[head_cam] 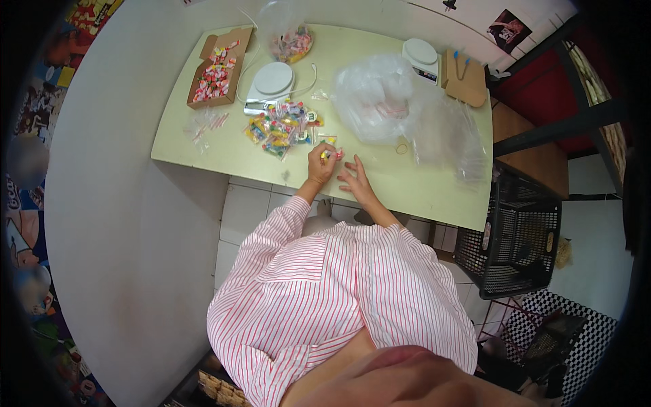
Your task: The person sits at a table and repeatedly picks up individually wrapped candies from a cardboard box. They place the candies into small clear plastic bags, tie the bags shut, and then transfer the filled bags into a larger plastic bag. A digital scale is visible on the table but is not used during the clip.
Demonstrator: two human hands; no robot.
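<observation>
My left hand grips a small clear zip bag with wrapped candies in it, just above the front part of the table. A pink-and-white wrapped candy shows at the bag's right side; whether it is inside cannot be told. My right hand hovers close by on the right, fingers apart and holding nothing. Left of my hands lies a heap of filled candy bags. Behind it stands a white kitchen scale with a round plate.
On the pale green table are a cardboard box of candies, a clear candy container, small empty bags, large plastic bags, a rubber band, a second scale and tongs. A black crate stands right.
</observation>
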